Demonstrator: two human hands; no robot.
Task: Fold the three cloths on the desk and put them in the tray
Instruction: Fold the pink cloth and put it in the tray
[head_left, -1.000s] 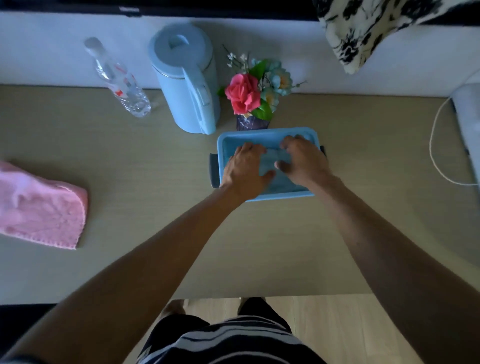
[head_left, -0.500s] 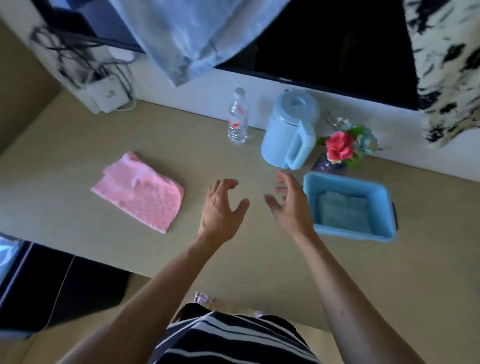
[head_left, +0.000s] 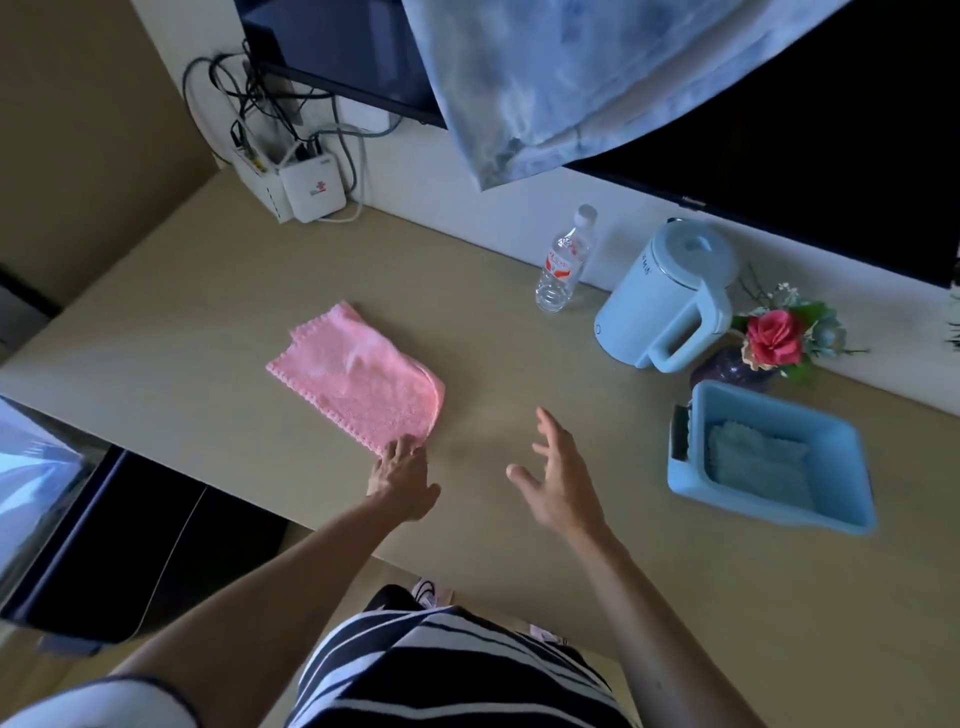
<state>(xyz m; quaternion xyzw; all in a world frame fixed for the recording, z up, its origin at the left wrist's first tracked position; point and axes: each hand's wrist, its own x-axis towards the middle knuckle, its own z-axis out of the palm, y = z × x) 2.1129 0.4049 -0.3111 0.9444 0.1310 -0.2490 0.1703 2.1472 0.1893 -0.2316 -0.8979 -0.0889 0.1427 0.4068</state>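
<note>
The left hand (head_left: 402, 475) touches the near corner of the soft pink terry cloth (head_left: 358, 376) on the beige desk (head_left: 519, 364); whether it pinches, I cannot tell. The right hand (head_left: 561, 480) is spread, empty. The blue plastic tray (head_left: 852, 470) already holds a folded cloth. Pulling one corner may bunch the cloth.

The left hand (head_left: 402, 478) covers the near corner of the pink terry cloth (head_left: 358, 376); its fingertips' grip cannot be told. The pale blue draped fabric (head_left: 561, 78) runs off the far edge, hiding part of the dark screen (head_left: 831, 130).

Home room: desk (head_left: 519, 519) with kettle (head_left: 670, 301), flower vase (head_left: 732, 366), router (head_left: 311, 187).
</note>
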